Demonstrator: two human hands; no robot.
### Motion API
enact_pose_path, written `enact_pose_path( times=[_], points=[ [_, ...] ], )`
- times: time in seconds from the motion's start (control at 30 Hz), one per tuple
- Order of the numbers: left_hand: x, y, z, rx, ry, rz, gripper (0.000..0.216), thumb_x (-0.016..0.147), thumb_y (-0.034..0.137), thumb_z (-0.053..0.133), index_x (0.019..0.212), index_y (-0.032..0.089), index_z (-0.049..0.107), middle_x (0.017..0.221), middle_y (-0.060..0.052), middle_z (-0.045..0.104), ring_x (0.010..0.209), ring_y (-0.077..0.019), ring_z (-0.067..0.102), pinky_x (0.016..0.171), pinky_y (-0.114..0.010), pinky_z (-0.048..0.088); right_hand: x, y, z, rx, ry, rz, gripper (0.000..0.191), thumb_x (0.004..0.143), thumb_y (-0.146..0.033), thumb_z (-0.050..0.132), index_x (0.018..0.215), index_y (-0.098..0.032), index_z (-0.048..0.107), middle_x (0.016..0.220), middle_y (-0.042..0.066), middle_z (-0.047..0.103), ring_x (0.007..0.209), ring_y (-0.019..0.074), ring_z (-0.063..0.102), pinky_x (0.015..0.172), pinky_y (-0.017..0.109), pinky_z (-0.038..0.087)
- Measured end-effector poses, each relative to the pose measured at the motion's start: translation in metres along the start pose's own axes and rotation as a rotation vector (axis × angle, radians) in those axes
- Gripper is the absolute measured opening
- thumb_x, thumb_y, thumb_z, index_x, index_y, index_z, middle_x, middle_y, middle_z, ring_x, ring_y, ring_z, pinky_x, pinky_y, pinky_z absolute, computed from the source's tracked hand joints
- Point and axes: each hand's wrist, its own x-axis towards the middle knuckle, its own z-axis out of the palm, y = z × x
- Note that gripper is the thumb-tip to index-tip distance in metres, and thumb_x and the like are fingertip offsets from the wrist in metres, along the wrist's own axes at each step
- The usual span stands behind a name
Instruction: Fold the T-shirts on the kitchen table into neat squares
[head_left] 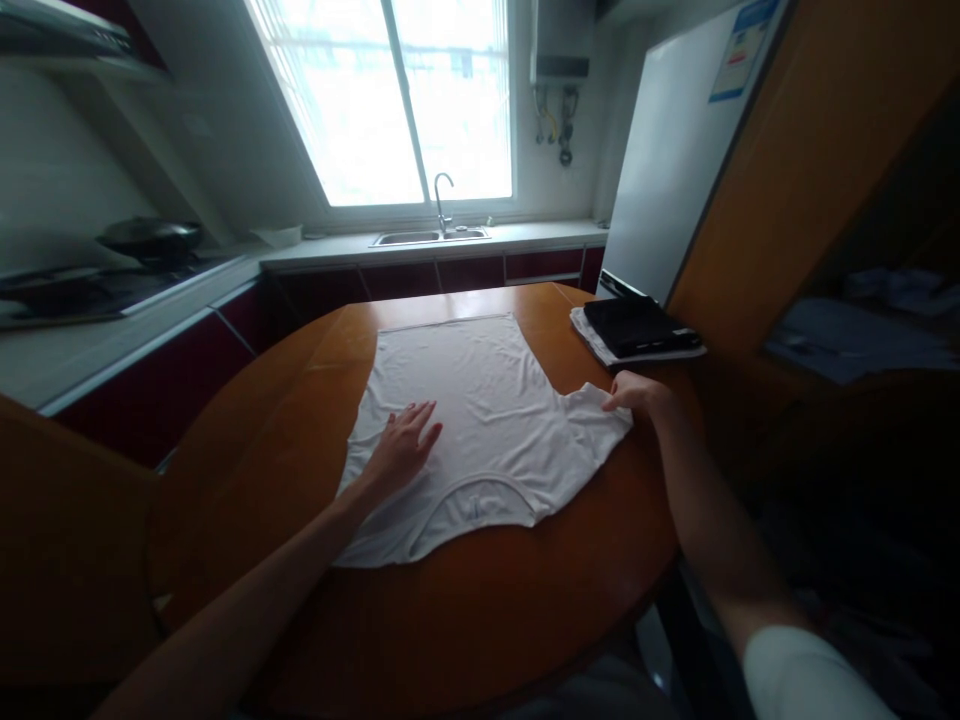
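A white T-shirt (pixel 487 420) lies spread flat on a round orange-brown wooden table (pixel 465 620), its neckline toward me and its hem at the far side. My left hand (pixel 405 445) rests flat on the shirt's left part, fingers spread, holding nothing. My right hand (pixel 637 392) pinches the edge of the right sleeve at the shirt's right side.
A stack of folded dark and white clothes (pixel 637 328) sits at the table's far right edge. Behind are a counter with a sink and tap (pixel 439 225), a stove with a pan (pixel 150 240) at left, and a white fridge (pixel 675 150) and wooden cabinet at right.
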Motion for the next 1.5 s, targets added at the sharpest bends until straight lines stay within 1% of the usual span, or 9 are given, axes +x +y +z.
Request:
enact_pose_path(
  times=[0.23,0.37,0.53,0.6,0.73,0.8,1.03,1.27,1.5],
  points=[
    [0.001,0.005,-0.001,-0.024,-0.010,-0.017,0.054,0.102,0.043,0.035,0.145,0.013,0.051,0.148,-0.018,0.053,0.141,-0.0345,0.045,0.117,-0.063,0.027,-0.020,-0.013,-0.009,0.464,-0.272,-0.182,0.036,0.058,-0.040,0.089,0.078,-0.015,0.073,0.067,0.002,0.067,0.054,0.0121,0.057,0.047,0.021,0.042],
    [0.001,0.009,-0.001,-0.036,-0.005,-0.027,0.051,0.101,0.041,0.037,0.141,0.015,0.055,0.147,-0.017,0.055,0.141,-0.0343,0.046,0.117,-0.064,0.026,-0.035,-0.043,-0.002,0.738,-0.313,-0.317,0.042,0.060,-0.044,0.089,0.087,-0.018,0.071,0.081,0.002,0.071,0.064,0.0110,0.061,0.054,0.018,0.045],
    [0.001,0.009,-0.001,-0.036,-0.002,-0.044,0.050,0.101,0.041,0.039,0.144,0.018,0.052,0.147,-0.016,0.055,0.140,-0.0337,0.047,0.116,-0.066,0.027,-0.037,-0.077,0.028,0.708,-0.473,-0.393,0.043,0.070,-0.049,0.083,0.093,-0.015,0.072,0.084,0.007,0.074,0.064,0.0113,0.061,0.051,0.017,0.041],
    [0.001,0.007,0.000,-0.040,0.001,-0.038,0.049,0.101,0.040,0.039,0.144,0.019,0.051,0.147,-0.016,0.055,0.139,-0.0331,0.047,0.116,-0.065,0.027,-0.028,-0.080,0.039,0.654,-0.361,-0.399,0.034,0.077,-0.045,0.076,0.091,-0.014,0.072,0.084,0.009,0.075,0.062,0.0111,0.060,0.050,0.018,0.040],
    [0.001,0.006,-0.003,-0.083,0.026,0.041,0.046,0.100,0.040,0.042,0.138,0.019,0.058,0.143,-0.014,0.058,0.135,-0.0306,0.052,0.117,-0.060,0.031,-0.002,-0.070,0.053,0.504,0.177,-0.415,0.017,0.083,-0.028,0.063,0.083,-0.015,0.072,0.081,0.008,0.074,0.068,0.0144,0.062,0.061,0.023,0.047],
    [0.001,0.008,-0.006,-0.129,0.029,0.118,0.044,0.099,0.041,0.044,0.133,0.020,0.062,0.139,-0.012,0.061,0.130,-0.0281,0.056,0.115,-0.054,0.037,0.008,-0.064,0.058,0.416,0.296,-0.451,0.017,0.084,-0.025,0.059,0.084,-0.016,0.074,0.083,0.008,0.075,0.076,0.0169,0.064,0.069,0.025,0.050],
    [-0.001,0.026,-0.023,-0.238,-0.047,0.276,0.037,0.099,0.041,0.047,0.121,0.024,0.071,0.132,-0.009,0.066,0.122,-0.0255,0.061,0.109,-0.046,0.046,0.018,-0.061,0.072,0.104,0.236,-0.721,0.018,0.087,-0.028,0.066,0.090,-0.017,0.079,0.090,0.007,0.071,0.081,0.0176,0.061,0.079,0.028,0.047],
    [0.003,0.073,-0.054,-0.286,-0.258,0.516,0.031,0.101,0.036,0.050,0.119,0.026,0.073,0.125,-0.008,0.068,0.113,-0.0209,0.065,0.105,-0.035,0.048,0.022,-0.066,0.077,-0.135,0.221,-0.594,0.015,0.089,-0.031,0.069,0.086,-0.020,0.077,0.102,0.007,0.068,0.102,0.0227,0.056,0.090,0.033,0.041],
    [0.029,0.109,-0.026,-0.188,-0.249,0.627,0.025,0.098,0.025,0.056,0.115,0.025,0.075,0.113,-0.008,0.071,0.103,-0.0209,0.066,0.095,-0.031,0.050,0.023,-0.071,0.085,-0.171,0.273,-0.536,0.022,0.095,-0.032,0.061,0.087,-0.018,0.075,0.105,0.011,0.067,0.104,0.0246,0.056,0.088,0.035,0.042]
  ],
)
